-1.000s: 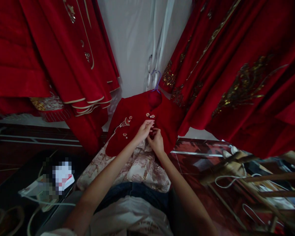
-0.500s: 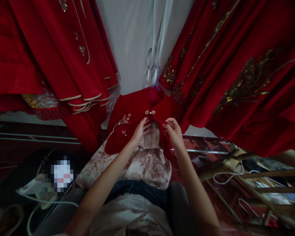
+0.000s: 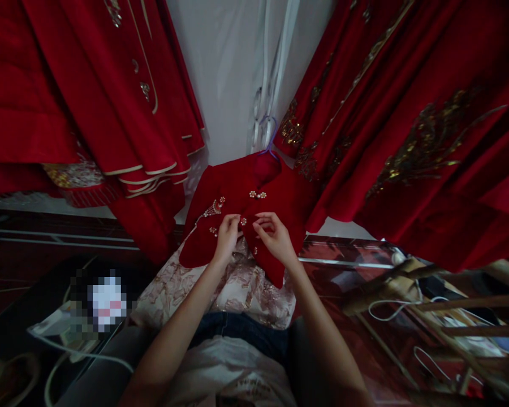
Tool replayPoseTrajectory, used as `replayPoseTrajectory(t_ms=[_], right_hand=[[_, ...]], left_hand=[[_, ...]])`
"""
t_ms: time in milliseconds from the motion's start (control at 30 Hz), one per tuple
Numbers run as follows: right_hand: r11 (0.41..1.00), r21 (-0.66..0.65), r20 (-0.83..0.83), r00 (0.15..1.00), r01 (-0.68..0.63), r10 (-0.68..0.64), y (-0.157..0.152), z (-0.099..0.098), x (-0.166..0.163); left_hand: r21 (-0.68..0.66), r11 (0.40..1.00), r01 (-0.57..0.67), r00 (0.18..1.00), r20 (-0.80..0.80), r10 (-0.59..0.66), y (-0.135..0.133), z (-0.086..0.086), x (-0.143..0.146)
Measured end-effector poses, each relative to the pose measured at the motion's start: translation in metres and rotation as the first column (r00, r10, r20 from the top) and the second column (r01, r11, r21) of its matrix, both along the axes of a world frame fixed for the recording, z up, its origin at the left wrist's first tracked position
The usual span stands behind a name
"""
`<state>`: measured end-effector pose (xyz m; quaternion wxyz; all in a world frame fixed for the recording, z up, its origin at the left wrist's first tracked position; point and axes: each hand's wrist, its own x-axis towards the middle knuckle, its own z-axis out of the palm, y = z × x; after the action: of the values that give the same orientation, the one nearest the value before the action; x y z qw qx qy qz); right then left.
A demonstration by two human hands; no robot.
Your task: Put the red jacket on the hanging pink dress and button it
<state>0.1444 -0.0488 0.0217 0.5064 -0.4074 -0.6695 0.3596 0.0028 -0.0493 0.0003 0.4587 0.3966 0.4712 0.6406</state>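
Observation:
A short red jacket (image 3: 220,178) hangs from a purple hanger (image 3: 272,148) in front of me, over a pale brocade skirt (image 3: 246,277). A beaded flower clasp (image 3: 258,195) joins its front near the collar. My left hand (image 3: 228,234) is closed, pinching the jacket's left front edge below that clasp. Just to the right, my right hand (image 3: 275,234) has thumb and fingertips drawn together at the other front panel. Between the hands shows a small beaded ornament (image 3: 243,221). The fabric under the right fingertips is partly hidden.
Long red garments with gold trim (image 3: 152,141) hang on the left. More red garments with sequins (image 3: 415,152) hang on the right. A wooden rack (image 3: 470,302) with cords stands at lower right. A dark surface (image 3: 34,294) with a white cable lies at lower left.
Both hands have moved closer together and a little lower. The jacket's front panels have come together over the skirt's upper part, and the right panel now lies further toward the middle.

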Motion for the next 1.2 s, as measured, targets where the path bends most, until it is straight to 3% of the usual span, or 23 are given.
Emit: replayPoseTrajectory(t_ms=[133,200,267,333,400,433,533,633,733,933,1200], right_hand=[[1.0,0.016,-0.003,1.0,0.025,-0.025,0.003,-0.008,-0.004],[0.999,0.012,0.01,0.999,0.053,-0.053,0.006,-0.012,-0.003],[0.997,0.007,0.02,0.997,0.08,-0.08,0.008,-0.014,-0.001],[0.996,0.003,0.007,0.996,0.093,-0.093,0.008,-0.011,0.0],[0.997,0.0,-0.027,0.997,0.075,-0.075,0.005,-0.005,0.001],[0.998,0.001,-0.047,0.997,0.055,-0.055,0.003,-0.001,0.001],[0.999,0.002,-0.103,0.994,-0.036,0.036,-0.001,0.012,0.0],[0.997,0.015,-0.149,0.986,-0.08,0.081,0.006,0.021,-0.003],[0.996,0.046,-0.138,0.987,-0.074,0.08,0.028,0.022,-0.015],[0.994,0.09,0.116,0.992,-0.063,0.053,0.081,0.007,-0.055],[0.986,0.164,0.202,0.978,0.01,-0.043,0.097,-0.002,-0.073]], left_hand=[[0.047,0.983,0.176,0.981,-0.09,-0.171,-0.002,-0.001,0.005],[0.068,0.979,0.194,0.964,-0.195,-0.178,0.0,0.0,0.004],[0.14,0.987,0.083,0.922,-0.386,-0.023,0.006,0.002,-0.006],[0.284,0.952,-0.116,0.802,-0.539,0.259,0.017,0.003,-0.023],[0.383,0.882,-0.275,0.69,-0.56,0.458,0.033,-0.001,-0.045],[0.38,0.878,-0.292,0.685,-0.557,0.469,0.042,-0.005,-0.055],[0.316,0.935,-0.16,0.787,-0.531,0.314,0.065,-0.017,-0.077],[0.293,0.955,-0.035,0.861,-0.477,0.178,0.075,-0.023,-0.084],[0.284,0.958,-0.03,0.892,-0.425,0.154,0.077,-0.022,-0.084],[0.273,0.961,-0.03,0.932,-0.34,0.126,0.083,-0.017,-0.081],[0.241,0.97,-0.022,0.964,-0.251,0.084,0.087,-0.019,-0.079]])
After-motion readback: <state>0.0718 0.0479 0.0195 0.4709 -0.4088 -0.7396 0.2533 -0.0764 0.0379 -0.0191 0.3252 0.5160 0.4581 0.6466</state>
